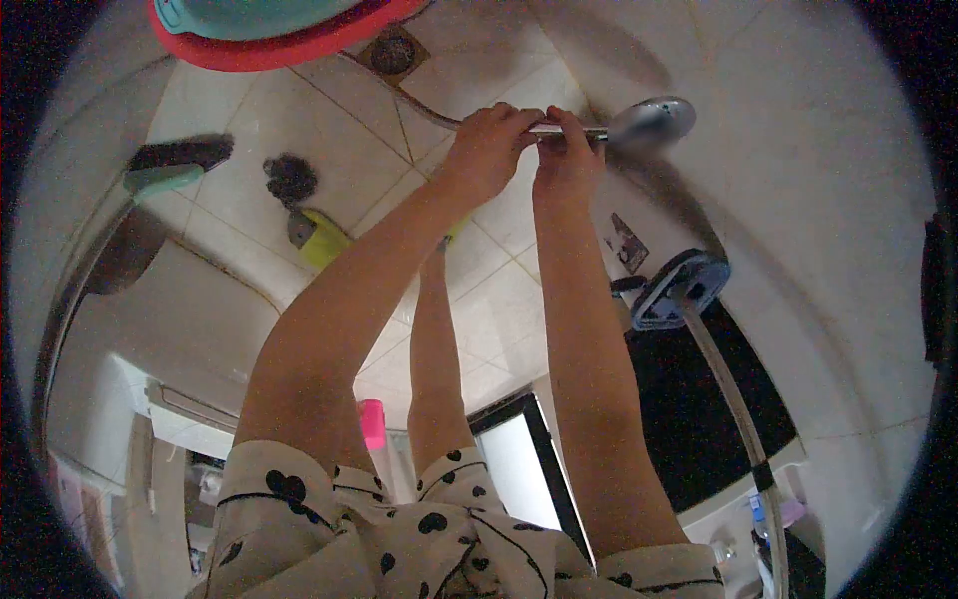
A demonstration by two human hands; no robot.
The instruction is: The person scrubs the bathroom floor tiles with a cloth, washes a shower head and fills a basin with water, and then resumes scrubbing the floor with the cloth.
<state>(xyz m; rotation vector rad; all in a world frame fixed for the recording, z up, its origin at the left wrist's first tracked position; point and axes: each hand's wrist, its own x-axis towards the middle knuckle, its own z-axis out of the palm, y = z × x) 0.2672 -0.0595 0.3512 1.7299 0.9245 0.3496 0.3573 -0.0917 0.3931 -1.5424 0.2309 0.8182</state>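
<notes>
Both grips, left hand (491,152) and right hand (567,172), clasp the shower head (656,121) by its handle (597,132), already in hand, not yet set down.

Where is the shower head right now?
In the head view, the shower head is right of centre near the top, just beyond the right hand.

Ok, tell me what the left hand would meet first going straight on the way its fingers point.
Most likely the right hand, on the same shower handle just beyond the left hand; the shower head lies past it. Depth is hard to judge.
</notes>
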